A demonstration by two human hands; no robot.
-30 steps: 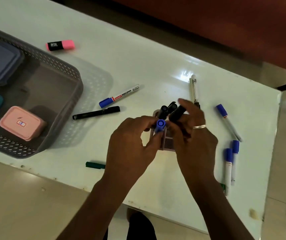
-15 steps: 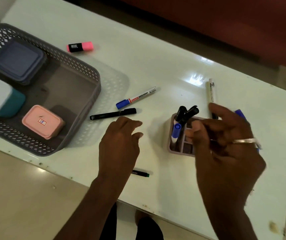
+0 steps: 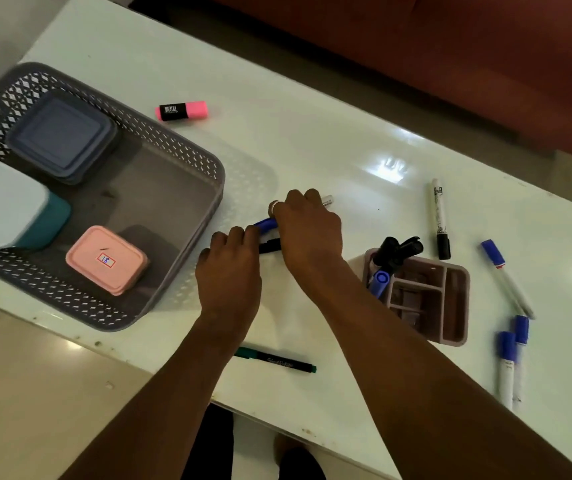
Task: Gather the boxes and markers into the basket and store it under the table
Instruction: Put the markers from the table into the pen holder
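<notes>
On my feed the right hand (image 3: 307, 230) is curled over a white-barrelled marker with a blue cap (image 3: 266, 223), gripping it low on the glossy white tabletop (image 3: 312, 133), near the grey perforated plastic basket (image 3: 208, 209). The left hand (image 3: 229, 271) lies with bent fingers over one end of a slim black marker (image 3: 270, 244); I cannot tell whether it has hold. In the basket sit a slate-blue lidded box (image 3: 61, 136), a teal box with a pale lid (image 3: 0, 199) and a small pink box (image 3: 106, 259).
</notes>
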